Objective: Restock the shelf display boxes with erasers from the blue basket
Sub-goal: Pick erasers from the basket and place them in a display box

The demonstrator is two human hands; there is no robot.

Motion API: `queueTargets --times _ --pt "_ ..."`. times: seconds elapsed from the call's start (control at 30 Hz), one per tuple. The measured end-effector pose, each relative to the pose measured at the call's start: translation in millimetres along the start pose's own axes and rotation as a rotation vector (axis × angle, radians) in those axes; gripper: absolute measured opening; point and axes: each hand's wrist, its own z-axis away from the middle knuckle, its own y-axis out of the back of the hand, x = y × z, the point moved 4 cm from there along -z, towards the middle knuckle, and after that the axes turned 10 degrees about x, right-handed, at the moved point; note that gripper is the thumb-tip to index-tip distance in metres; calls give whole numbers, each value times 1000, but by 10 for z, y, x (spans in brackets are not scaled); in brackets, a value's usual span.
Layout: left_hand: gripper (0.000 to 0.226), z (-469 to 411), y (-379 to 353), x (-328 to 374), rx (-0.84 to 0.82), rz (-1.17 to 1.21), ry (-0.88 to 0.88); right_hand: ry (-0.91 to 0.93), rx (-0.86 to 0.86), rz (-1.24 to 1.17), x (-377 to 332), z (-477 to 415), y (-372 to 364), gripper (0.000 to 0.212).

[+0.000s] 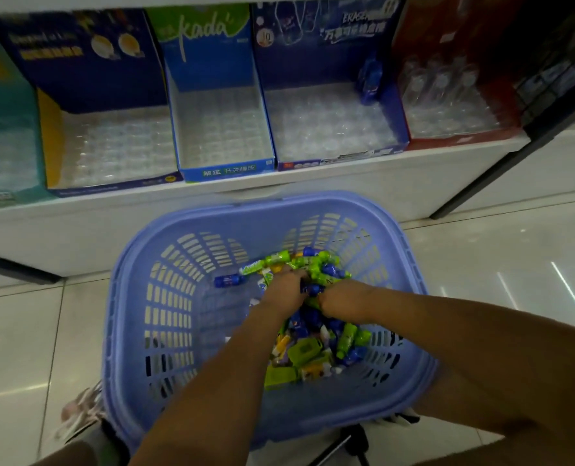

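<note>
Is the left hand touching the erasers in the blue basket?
Touching. The head view shows the left hand pressed into the erasers, fingers curled among them.

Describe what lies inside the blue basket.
A heap of green, blue and yellow erasers in the basket, with the left hand and right hand dug in. Erasers beneath the hands are hidden.

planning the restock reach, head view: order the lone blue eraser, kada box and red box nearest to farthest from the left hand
1. lone blue eraser, in the basket, just left of the left hand
2. kada display box, on the shelf straight ahead
3. red display box, on the shelf, far right
</note>
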Motion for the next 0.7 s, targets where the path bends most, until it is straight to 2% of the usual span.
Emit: queueTargets --times 0.1,0.13,0.2,0.27,0.43,0.5,0.6,0.7 --pt "30 -42 39 -4 -20 -3 14 -54 13 -146 34 -46 79 11" --pt "30 -51 50 -13 -30 -13 20 -70 58 -255 50 -39 144 6" --pt "30 -33 65 -25 -53 -18 38 -127 190 -493 154 2 332 22" --pt "32 17 72 -39 -73 15 67 -203 280 -752 292 93 560 26" --pt "30 85 375 109 -132 247 203 -239 381 -1316 722 440 1093 12" --pt "29 60 634 261 -192 256 178 -197 463 -1503 889 607 1263 15" --pt "28 41 1163 588 -181 193 64 -187 717 -1564 1128 849 1502 23" --pt "23 104 1720 967 -83 278 -34 -245 1107 -1542 1373 1087 1728 8"
